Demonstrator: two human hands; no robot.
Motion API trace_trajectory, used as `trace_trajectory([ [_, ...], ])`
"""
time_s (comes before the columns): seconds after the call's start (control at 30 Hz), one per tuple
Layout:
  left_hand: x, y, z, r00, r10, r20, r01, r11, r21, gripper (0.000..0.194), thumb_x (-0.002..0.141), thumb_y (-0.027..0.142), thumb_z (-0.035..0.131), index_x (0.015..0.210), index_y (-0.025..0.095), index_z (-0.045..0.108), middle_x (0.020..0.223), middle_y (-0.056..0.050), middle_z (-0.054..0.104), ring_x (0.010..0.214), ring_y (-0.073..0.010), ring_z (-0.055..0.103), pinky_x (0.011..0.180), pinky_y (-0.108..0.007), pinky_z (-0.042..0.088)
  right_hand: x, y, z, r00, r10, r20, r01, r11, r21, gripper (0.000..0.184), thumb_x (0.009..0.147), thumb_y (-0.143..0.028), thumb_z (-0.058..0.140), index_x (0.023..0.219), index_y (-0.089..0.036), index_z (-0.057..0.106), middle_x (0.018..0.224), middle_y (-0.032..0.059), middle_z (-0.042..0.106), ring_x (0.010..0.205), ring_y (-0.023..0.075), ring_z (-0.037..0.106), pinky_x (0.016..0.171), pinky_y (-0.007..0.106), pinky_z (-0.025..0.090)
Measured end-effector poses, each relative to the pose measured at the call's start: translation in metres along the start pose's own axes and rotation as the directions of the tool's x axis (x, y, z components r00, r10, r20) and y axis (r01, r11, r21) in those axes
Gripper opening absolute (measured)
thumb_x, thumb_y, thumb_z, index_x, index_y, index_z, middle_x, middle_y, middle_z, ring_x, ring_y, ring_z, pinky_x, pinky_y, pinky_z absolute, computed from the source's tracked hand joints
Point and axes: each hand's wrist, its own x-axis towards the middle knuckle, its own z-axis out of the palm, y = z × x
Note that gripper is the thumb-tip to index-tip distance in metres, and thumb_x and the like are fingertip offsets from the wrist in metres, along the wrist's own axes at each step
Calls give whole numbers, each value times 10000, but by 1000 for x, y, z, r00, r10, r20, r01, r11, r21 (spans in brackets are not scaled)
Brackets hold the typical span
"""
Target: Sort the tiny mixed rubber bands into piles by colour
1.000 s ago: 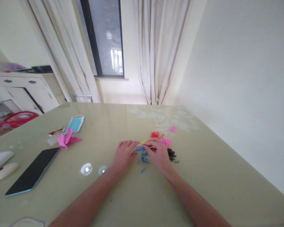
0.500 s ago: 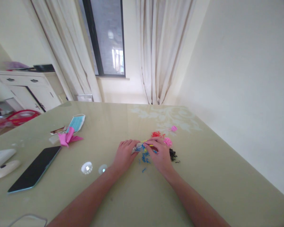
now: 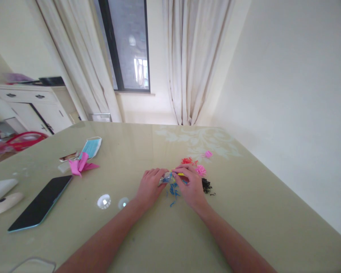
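Note:
My left hand is closed around a small clear plastic container or bag with blue bits in it. Right beside it, the fingertips of my right hand are pinched together at its opening; what they hold is too small to make out. Below the fingers lies a loose heap of thin blue bands. Yellow bits show partly behind my right hand. Around that hand are piles of red bands, pink bands and black bands.
Further back sits a small pink clump. On the left lie a phone, a pink folded piece, a blue face mask and a white mouse-shaped object. A wall borders the table's right side.
Both hands stay almost in place by the clear plastic. My right fingertips have shifted slightly at its opening. The view has moved a touch.

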Motion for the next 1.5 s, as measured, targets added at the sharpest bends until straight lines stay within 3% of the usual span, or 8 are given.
trace_trajectory([
  [0.47,0,0,0,1000,-1,0,1,1000,-10,290,910,213,734,1184,270,655,1149,-42,751,1057,-250,669,912,-385,441,1,0,-1,973,-219,76,227,964,-138,159,896,-94,653,937,-224,733,946,66,721,880,207,701,817,342,625],
  [0.7,1,1,-1,1000,-19,-5,19,1000,-17,279,911,214,727,1176,263,656,1135,-38,756,1054,-248,673,910,-385,447,0,-2,-2,988,-134,77,138,989,-54,176,899,-116,610,966,-216,739,1025,84,674,960,204,683,831,325,643],
  [0.9,1,2,-2,1000,-7,0,7,1000,-25,286,906,221,725,1182,257,660,1136,-52,759,1047,-255,678,910,-390,458,3,0,-1,996,31,89,-47,981,189,118,927,-212,634,989,-224,734,1063,86,660,1001,210,683,849,334,651],
  [1.03,1,0,-1,1000,0,-8,0,999,-47,304,897,215,730,1190,257,662,1137,-53,758,1045,-256,679,912,-389,466,7,4,-3,997,56,56,-69,957,281,108,901,-248,681,993,-221,730,1042,77,654,976,204,686,859,340,642],
  [1.2,2,-1,-1,999,-25,-38,20,992,-122,246,901,253,730,1142,250,683,1108,-50,764,1034,-251,687,925,-381,481,11,9,-12,990,92,108,-106,986,130,155,898,-283,697,1020,-199,741,1019,72,674,849,177,697,775,314,627],
  [1.37,6,2,-6,983,-166,-80,121,910,-396,238,929,389,697,1092,220,658,986,-22,762,886,-206,704,801,-315,526,12,9,-22,967,112,229,-97,992,-77,105,922,-274,686,942,-180,729,851,39,709,739,175,680,700,305,571],
  [1.43,7,2,-8,970,-223,-96,160,884,-438,252,929,420,689,1065,212,644,927,-10,752,828,-194,697,758,-302,524,10,7,-25,932,128,339,-59,976,-208,158,892,-314,747,966,-175,739,843,38,711,721,180,670,694,311,550],
  [1.5,8,0,-9,963,-246,-111,179,890,-420,247,925,425,687,1043,213,636,910,-9,747,821,-196,695,759,-308,524,7,5,-26,880,151,451,14,940,-342,355,796,-394,855,1058,-177,756,933,61,718,753,200,671,723,331,544],
])
